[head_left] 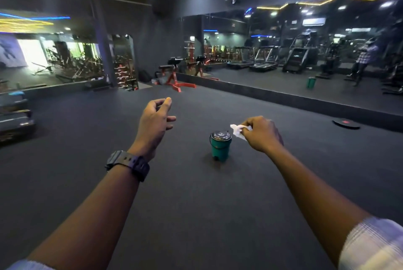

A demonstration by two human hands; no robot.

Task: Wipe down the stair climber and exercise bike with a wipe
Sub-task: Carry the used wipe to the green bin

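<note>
Your right hand [262, 133] is held out over the dark rubber gym floor [185, 204], fingers curled in and pinching a small crumpled white wipe [238, 131], which sticks out to the left of your knuckles. Just below and left of that wipe, in line of sight, stands a small green pedal bin with a shiny metal lid [220, 145] on the floor; the lid is down and the wipe does not touch it. Your left hand [156, 121] is raised well apart from the right, holding nothing, its fingers loosely bent and spread with the thumb up. A black digital wristwatch [128, 164] sits on your left wrist, and a pale checked sleeve cuff [375, 245] shows at your right forearm. Ahead, a red-framed exercise bench with black pads [174, 73] stands near the corner where the long wall mirror [305, 56] begins. In the mirror you can see treadmills and a black stair climber machine [298, 57] reflected, though dim and blurred. A flat black disc with a red centre [346, 123] lies on the floor to the right, near the mirror's base.
</note>
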